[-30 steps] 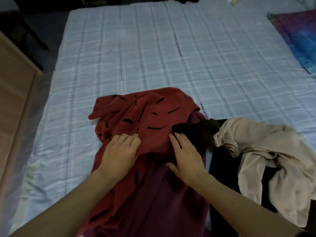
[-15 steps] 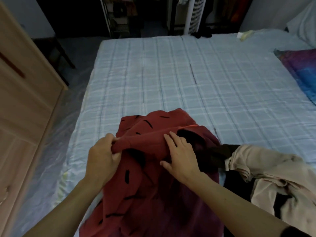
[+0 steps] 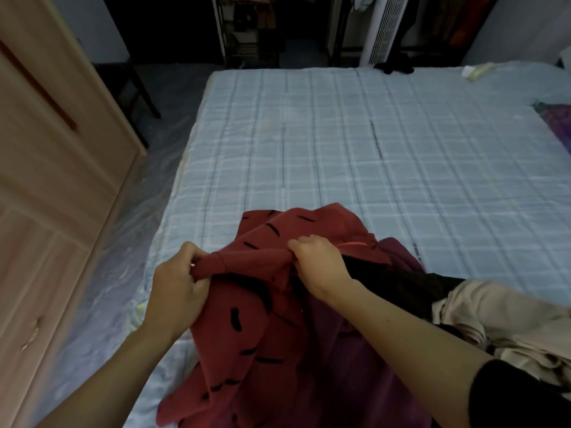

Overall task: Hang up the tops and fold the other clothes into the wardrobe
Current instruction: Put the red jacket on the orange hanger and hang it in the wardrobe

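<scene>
A red garment with short black dashes [image 3: 247, 329] lies bunched at the near edge of the bed [image 3: 355, 143]. My left hand [image 3: 177, 291] grips its raised edge at the left end. My right hand [image 3: 318, 262] pinches the same edge further right, so the cloth stretches between them just above the bed. Under it sits a plum-coloured garment [image 3: 349, 375]. To the right lie a black garment [image 3: 398, 285] and a beige one [image 3: 506, 316], partly cut off by the frame edge.
A light wooden wardrobe [image 3: 46, 186] with closed doors stands on the left, a strip of plastic-covered floor [image 3: 123, 257] between it and the bed. A purple-blue cloth [image 3: 559, 118] lies at the bed's right edge. Dark shelving [image 3: 250, 32] and a white fan [image 3: 383, 29] stand beyond the bed.
Both hands went from resting flat on the red garment to grasping its edge and lifting it. My view has tilted up, showing the far end of the room.
</scene>
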`<action>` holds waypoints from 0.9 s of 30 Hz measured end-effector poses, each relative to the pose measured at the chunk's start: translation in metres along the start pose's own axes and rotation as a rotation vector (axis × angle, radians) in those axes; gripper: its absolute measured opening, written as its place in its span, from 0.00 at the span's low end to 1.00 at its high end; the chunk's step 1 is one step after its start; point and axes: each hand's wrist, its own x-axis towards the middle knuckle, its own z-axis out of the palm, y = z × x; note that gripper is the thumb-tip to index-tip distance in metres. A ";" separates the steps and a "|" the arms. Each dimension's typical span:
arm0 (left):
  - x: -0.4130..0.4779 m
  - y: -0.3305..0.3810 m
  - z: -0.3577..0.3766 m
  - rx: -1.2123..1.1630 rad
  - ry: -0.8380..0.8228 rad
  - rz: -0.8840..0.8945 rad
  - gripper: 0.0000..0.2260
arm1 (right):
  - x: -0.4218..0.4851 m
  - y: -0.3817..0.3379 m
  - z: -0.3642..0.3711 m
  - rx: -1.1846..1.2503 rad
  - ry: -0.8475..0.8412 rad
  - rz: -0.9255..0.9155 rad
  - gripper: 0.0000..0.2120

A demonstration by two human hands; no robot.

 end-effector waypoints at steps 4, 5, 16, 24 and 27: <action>0.008 0.007 -0.009 0.308 -0.104 0.150 0.13 | 0.002 -0.003 -0.014 0.041 0.075 0.022 0.09; 0.010 0.012 -0.010 0.389 -0.153 0.211 0.17 | 0.002 -0.003 -0.019 0.037 0.088 0.012 0.10; 0.026 0.110 0.023 0.320 -0.110 0.408 0.06 | -0.005 -0.010 -0.100 -0.052 0.214 -0.058 0.11; 0.029 0.108 0.011 0.199 0.015 0.416 0.12 | -0.046 -0.004 -0.115 0.236 0.401 -0.161 0.17; 0.035 0.098 0.007 0.197 0.077 0.398 0.11 | -0.061 0.019 -0.107 0.263 0.467 -0.087 0.15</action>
